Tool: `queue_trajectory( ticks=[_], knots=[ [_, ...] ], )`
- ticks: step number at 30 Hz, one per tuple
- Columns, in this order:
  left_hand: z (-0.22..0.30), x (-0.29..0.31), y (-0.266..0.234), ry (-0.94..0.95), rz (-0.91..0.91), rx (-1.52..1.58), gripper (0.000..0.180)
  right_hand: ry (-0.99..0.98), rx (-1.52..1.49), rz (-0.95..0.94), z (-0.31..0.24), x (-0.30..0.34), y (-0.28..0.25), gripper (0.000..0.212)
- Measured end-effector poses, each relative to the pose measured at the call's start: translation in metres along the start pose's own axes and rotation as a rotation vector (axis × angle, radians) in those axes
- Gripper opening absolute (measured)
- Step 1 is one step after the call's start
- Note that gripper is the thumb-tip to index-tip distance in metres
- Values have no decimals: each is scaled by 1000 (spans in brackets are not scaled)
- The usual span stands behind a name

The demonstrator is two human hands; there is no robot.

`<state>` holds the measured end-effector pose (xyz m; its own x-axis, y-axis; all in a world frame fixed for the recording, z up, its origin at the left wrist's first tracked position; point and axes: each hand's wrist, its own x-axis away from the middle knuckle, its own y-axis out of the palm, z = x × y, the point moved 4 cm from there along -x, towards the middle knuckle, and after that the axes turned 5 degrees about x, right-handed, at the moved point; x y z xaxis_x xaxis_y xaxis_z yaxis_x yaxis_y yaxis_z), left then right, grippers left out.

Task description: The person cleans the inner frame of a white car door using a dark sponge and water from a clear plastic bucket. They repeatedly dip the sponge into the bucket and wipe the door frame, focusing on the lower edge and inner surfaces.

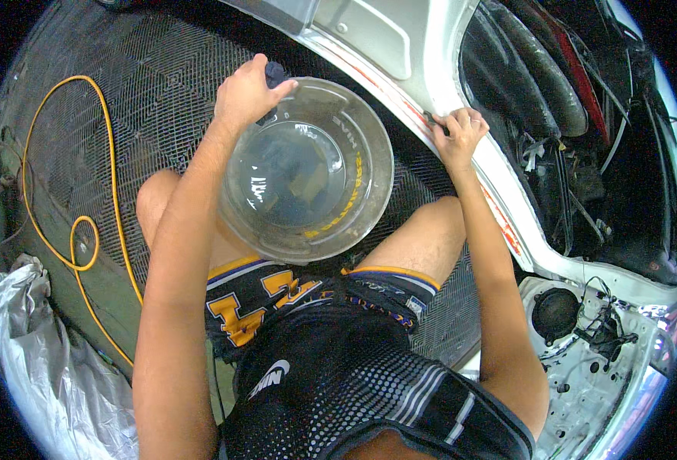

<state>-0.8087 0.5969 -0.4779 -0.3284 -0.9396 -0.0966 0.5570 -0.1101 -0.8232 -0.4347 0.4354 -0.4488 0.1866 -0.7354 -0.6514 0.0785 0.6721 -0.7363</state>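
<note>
A see-through round bucket (371,165) with water in the bottom stands between my knees. At its far-left rim, my left hand (248,93) is closed around a dark, bunched cloth (275,75). Part of that cloth hangs inside the rim. Over to the right, my right hand (461,138) pinches a small dark piece (433,120) against the white door sill (400,98) of a car body. What kind of piece it is cannot be made out under the fingers. Reddish-orange streaks run along the sill on both sides of this hand.
A yellow hose (111,146) loops over the dark grid mat (162,57) at left. Silver sheeting (43,360) lies crumpled at lower left. Beyond the sill is the dark car interior (522,77). A stripped door panel with a round black speaker (555,314) is at lower right.
</note>
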Motion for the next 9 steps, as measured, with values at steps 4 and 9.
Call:
queue_trajectory(
  ticks=[4,9],
  knots=[
    [9,-5,3,3,-4,-32,65,-87,-46,112,-10,-19,25,20],
    [0,-2,-7,-16,-6,-14,66,-135,-34,121,-34,-55,39,21]
  ],
)
